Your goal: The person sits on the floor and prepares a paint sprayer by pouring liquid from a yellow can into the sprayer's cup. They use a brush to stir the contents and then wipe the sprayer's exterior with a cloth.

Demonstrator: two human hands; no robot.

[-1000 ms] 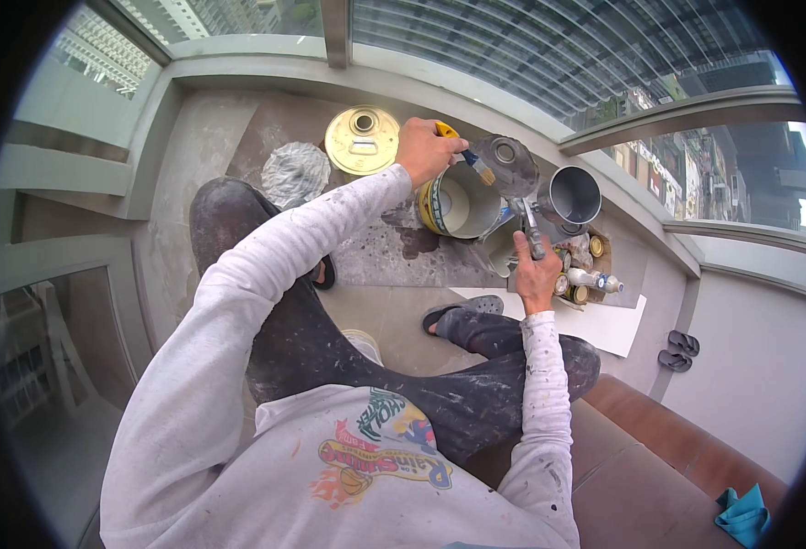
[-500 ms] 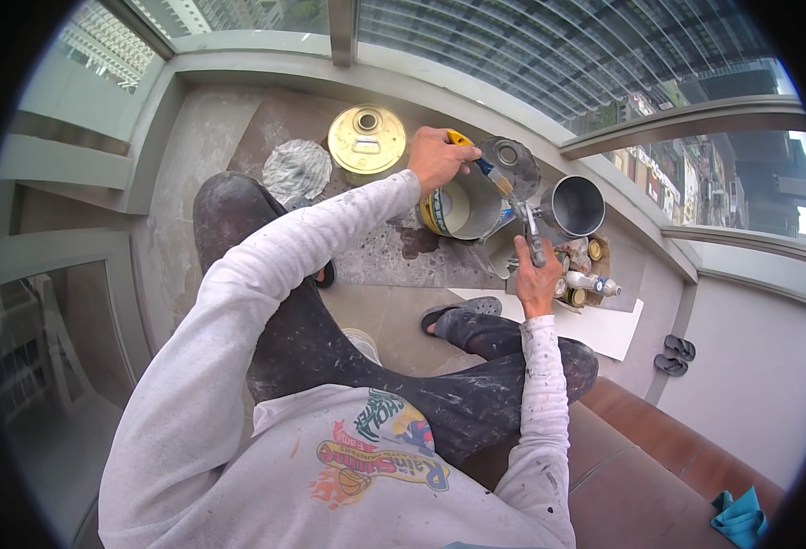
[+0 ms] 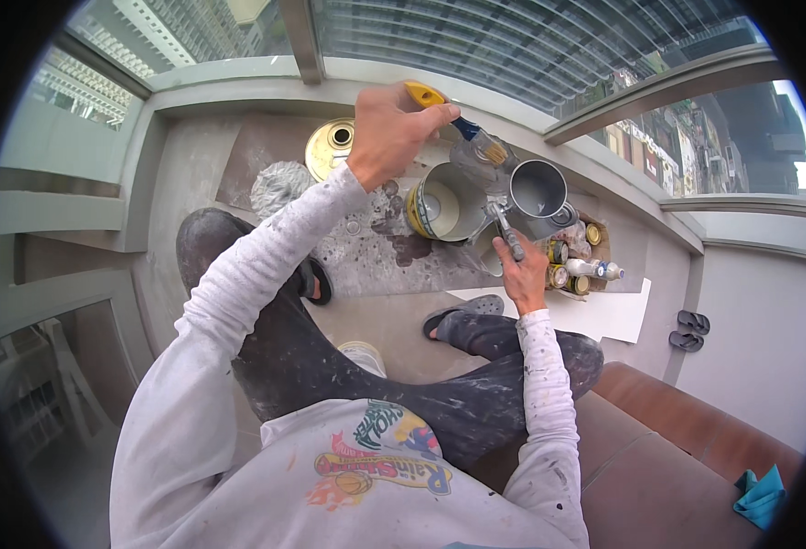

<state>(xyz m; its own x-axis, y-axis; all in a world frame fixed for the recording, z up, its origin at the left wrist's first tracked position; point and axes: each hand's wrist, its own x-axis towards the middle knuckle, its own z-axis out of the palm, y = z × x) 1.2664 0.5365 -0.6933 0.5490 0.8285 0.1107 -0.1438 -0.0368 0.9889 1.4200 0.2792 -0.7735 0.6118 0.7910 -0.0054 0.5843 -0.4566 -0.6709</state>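
A paintbrush (image 3: 466,126) with a yellow and blue handle and tan bristles is gripped in my left hand (image 3: 387,133), its bristles pointing right and down. My right hand (image 3: 525,274) is closed round a paint-smeared tool with a grey handle (image 3: 511,240); its pale far end is hard to make out. That end is close to a round metal pot (image 3: 537,165), with the brush's bristles just left of the pot's rim. Below the brush stands an open paint can (image 3: 414,212) with pale paint inside.
A gold-lidded can (image 3: 322,151), partly behind my left hand, and a crumpled grey cloth (image 3: 281,188) lie left. A box of small cans and bottles (image 3: 594,235) sits right, beside a white sheet (image 3: 615,317). Black slippers (image 3: 688,331) lie farther right; windows (image 3: 531,55) line the far side.
My left hand has moved left and up with the brush, away from the open can. The pot now appears farther left, and my right hand with its tool has shifted slightly left.
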